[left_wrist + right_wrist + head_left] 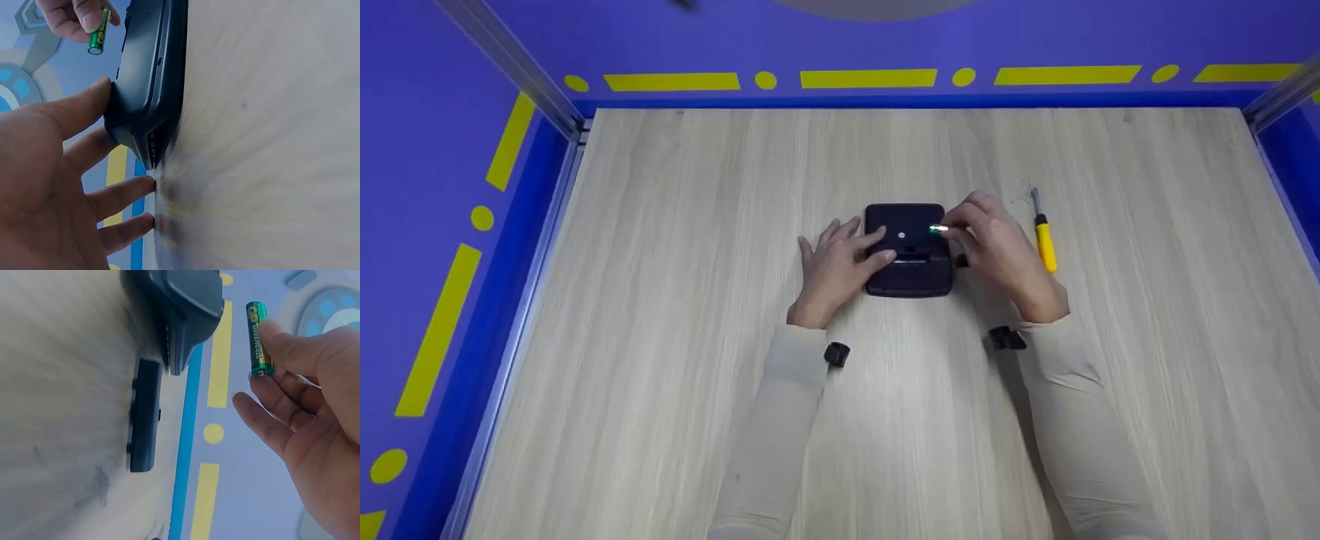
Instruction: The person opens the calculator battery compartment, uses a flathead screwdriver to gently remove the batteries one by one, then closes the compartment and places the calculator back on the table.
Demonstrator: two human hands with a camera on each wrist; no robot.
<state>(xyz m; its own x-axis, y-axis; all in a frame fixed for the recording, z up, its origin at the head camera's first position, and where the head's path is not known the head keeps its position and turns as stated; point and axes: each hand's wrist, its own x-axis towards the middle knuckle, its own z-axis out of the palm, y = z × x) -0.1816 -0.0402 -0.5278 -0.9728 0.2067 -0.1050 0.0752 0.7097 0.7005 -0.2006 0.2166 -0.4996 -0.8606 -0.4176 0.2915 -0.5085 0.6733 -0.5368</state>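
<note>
- Pinching a small, shiny green cylindrical battery (259, 340) between thumb and fingers of the bare right hand (996, 240), holding it just above, and apart from, the right side of a black box-shaped plastic device (911, 280).
- Probably feeling light, stiff and hardly fragile, but likely proving slippery along its smooth sleeve; best gripping mid-barrel, leaving both ends free.
- Resting thumb and index finger of the bare left hand (836, 264) on the device's left part, spreading the other fingers beside it.
- Probably feeling rigid and heavier there; best bracing by the side edge.
</note>
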